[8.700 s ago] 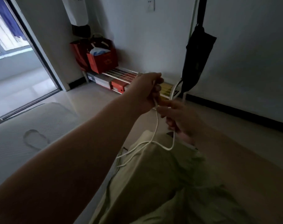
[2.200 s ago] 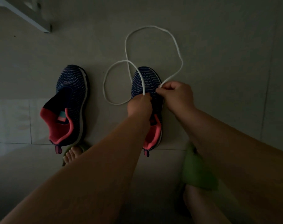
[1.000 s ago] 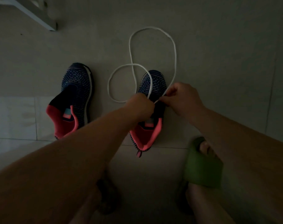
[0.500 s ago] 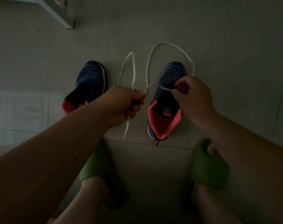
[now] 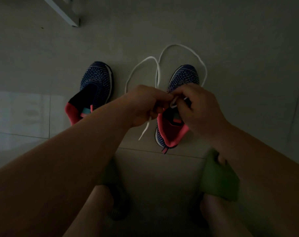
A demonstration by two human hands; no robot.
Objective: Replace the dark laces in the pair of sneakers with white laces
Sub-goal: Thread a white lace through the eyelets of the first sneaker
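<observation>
Both hands meet above the right-hand sneaker (image 5: 178, 106): the left hand (image 5: 146, 104) is curled round the white lace (image 5: 183, 48), one loose end hanging from under its fist toward the tiled floor (image 5: 247, 48), while the right hand (image 5: 199, 106) pinches the lace between thumb and fingertips over the shoe's throat. From the hands the lace runs out in two loops lying on the floor, one between the two shoes and one round the toe of the right-hand sneaker. The other sneaker (image 5: 95, 88) stands apart to the left, unlaced, its pink collar partly hidden behind the left forearm. No brand, label or writing can be read on either shoe in this dim light. Green slippers (image 5: 219, 180) show on the person's feet below. Half a second ago the hands were spread apart with a stretch of lace taut between them; now they have closed together over the shoe, and the loops have widened.
</observation>
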